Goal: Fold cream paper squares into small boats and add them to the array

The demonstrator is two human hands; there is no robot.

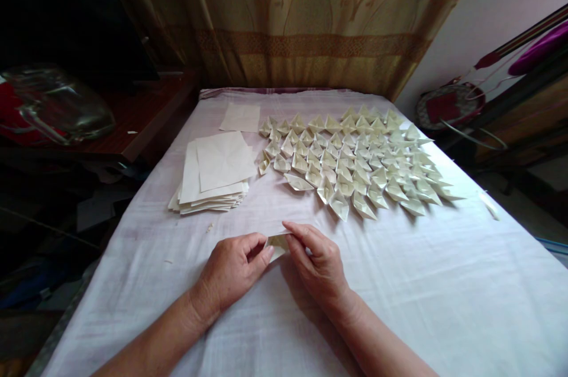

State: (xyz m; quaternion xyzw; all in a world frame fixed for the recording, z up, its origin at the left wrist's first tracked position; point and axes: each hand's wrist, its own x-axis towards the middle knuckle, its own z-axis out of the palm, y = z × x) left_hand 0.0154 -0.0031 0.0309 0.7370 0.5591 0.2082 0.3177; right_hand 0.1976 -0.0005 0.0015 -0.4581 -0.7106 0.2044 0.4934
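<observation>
Between my two hands is a small piece of folded paper (278, 242), pale cream, held just above the white cloth near the middle of the table. My left hand (235, 264) pinches its left edge between thumb and fingers. At its right edge, my right hand (316, 261) grips it with thumb and forefinger. Part of the paper is hidden behind the fingers. Beyond my left hand lies a stack of cream paper sheets (222, 164), its edges uneven. Many folded paper boats (344, 167) stand in rows past my right hand.
One loose sheet (240, 118) lies behind the stack. A white cloth (421, 294) covers the table. A glass jug (62, 105) stands on a dark wooden cabinet (160, 108) at left. Behind the table hangs a gold curtain (310, 16). A small white object (489, 205) sits near the right edge.
</observation>
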